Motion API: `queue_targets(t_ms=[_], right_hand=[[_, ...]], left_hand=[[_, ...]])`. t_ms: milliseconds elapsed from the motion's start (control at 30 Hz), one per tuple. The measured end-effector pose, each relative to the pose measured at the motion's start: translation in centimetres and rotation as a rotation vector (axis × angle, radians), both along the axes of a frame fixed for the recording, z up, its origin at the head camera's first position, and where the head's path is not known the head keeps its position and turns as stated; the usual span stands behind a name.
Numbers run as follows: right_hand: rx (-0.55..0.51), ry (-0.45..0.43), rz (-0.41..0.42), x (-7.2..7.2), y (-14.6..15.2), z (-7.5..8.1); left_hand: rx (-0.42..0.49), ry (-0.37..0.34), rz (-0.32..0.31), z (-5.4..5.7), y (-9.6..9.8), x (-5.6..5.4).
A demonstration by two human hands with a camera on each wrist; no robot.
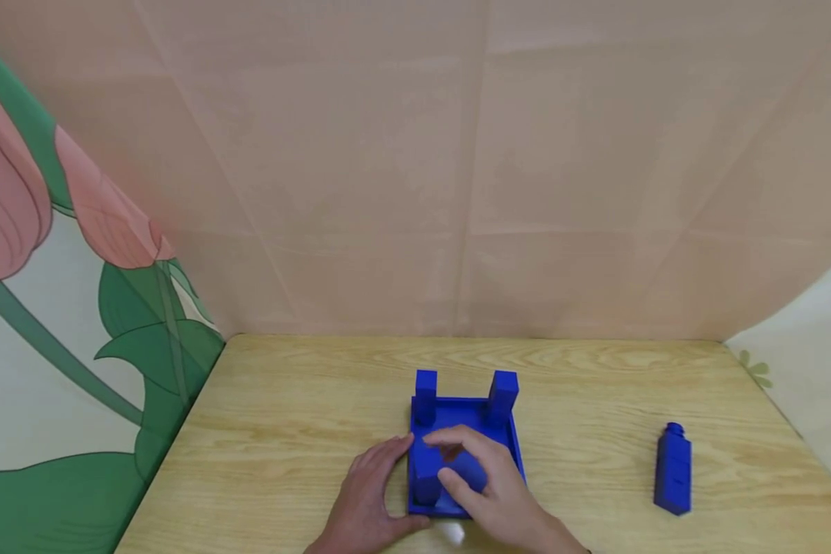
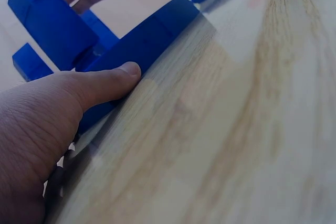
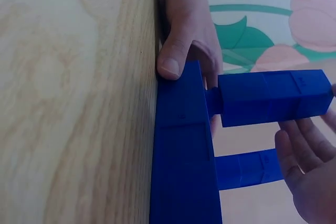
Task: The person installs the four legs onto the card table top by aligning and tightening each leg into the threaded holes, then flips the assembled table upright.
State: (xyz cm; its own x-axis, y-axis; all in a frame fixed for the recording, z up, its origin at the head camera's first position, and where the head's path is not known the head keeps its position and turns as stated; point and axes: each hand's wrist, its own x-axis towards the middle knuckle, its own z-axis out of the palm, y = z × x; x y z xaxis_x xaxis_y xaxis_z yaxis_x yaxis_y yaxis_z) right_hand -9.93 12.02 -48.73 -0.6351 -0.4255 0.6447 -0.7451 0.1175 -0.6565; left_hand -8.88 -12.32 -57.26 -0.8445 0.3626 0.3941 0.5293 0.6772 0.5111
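The leg [image 1: 426, 481] stands on the tray [image 1: 457, 410] at its eight o'clock corner, long axis upright, a strip of neck showing between its base and the tray. It lies at about nine o'clock from the right hand [image 1: 492, 486], whose bent thumb and forefinger appear to pinch its top lightly. The left hand [image 1: 370, 496], with the leg at two o'clock, clasps that corner, thumb on the near wall, fingers along the left. The right hand seems nearer the leg's top. A spare leg [image 1: 673, 473] lies at three o'clock, neck toward twelve.
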Motion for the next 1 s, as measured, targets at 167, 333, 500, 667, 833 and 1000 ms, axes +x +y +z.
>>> queue_targets(t_ms=[167, 333, 500, 667, 833, 1000], right_hand=[[0.025, 0.036, 0.062, -0.2, -0.1, 0.2], [0.038, 0.031, 0.041, 0.0, -0.2, 0.1], [0.041, -0.025, -0.018, 0.3, -0.4, -0.1], [0.026, -0.054, -0.085, 0.5, -0.7, -0.2], [-0.007, -0.062, -0.107, 0.5, -1.1, -0.4], [0.000, -0.061, -0.116, 0.4, -0.7, -0.6]], left_hand=[[0.003, 0.022, -0.006, 0.0, 0.0, 0.0], [0.008, 0.039, -0.008, 0.0, 0.0, 0.0], [0.008, 0.022, -0.005, 0.0, 0.0, 0.0], [0.015, 0.016, -0.007, 0.1, 0.0, 0.0], [0.022, 0.003, -0.008, 0.2, -0.1, 0.1], [0.023, -0.005, -0.005, 0.4, 0.0, 0.2]])
